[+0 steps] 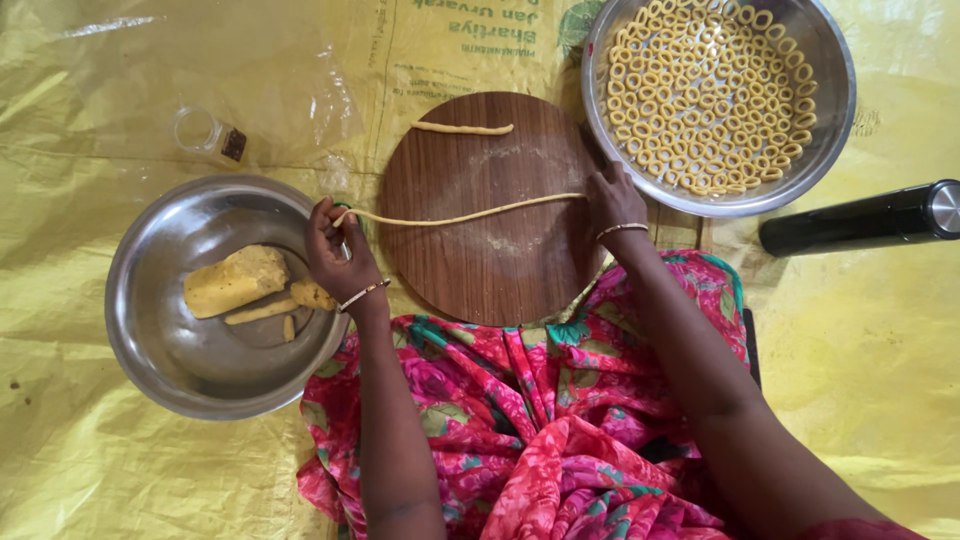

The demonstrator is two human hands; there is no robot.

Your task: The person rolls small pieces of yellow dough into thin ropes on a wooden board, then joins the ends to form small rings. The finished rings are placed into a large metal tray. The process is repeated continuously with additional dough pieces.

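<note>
Home floor setup for hand-making snacks, not a fitted kitchen. Yellow plastic sheet (120, 450) spread as work surface. Round wooden rolling board (480, 260) between both hands. Steel bowl with dough lump (150, 330) just left of left hand (335, 250). Steel bowl of shaped dough rings (830, 120) beyond right hand (612, 205).

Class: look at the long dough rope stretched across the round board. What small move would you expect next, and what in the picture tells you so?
Probably lay the long dough rope down on the wooden board: both the left hand and right hand pinch its ends, and it spans the board.
</note>
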